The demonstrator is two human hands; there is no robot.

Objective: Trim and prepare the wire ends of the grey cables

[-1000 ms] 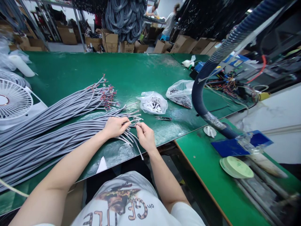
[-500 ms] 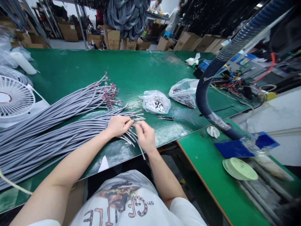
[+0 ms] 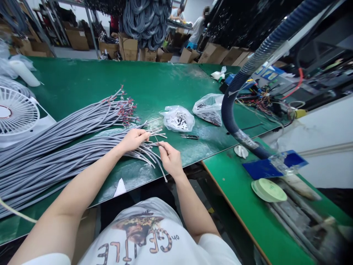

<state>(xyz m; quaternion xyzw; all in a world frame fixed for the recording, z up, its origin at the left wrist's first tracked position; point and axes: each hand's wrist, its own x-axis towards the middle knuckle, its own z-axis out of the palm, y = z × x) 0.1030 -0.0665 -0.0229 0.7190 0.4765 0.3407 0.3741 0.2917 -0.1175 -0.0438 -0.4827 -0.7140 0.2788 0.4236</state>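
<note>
A large bundle of grey cables [image 3: 55, 154] lies across the green table [image 3: 154, 84], ends pointing right. My left hand [image 3: 134, 139] rests on the cable ends, its fingers curled around a few of them. Just to its right, my right hand [image 3: 170, 158] pinches a thin wire end between thumb and fingers. A second bundle with red-tipped wire ends [image 3: 125, 108] lies just behind. Small black snips [image 3: 189, 136] lie on the table right of my hands.
Two clear plastic bags of small parts [image 3: 178, 119] [image 3: 208, 108] sit beyond the snips. A white fan [image 3: 16, 114] stands at the left. A blue corrugated hose [image 3: 234, 99] arches over the right side. A tape roll [image 3: 268, 189] lies on the lower bench. People work far behind.
My right hand has shifted slightly and now pinches a single wire end a little apart from the left hand. The view has moved a little.
</note>
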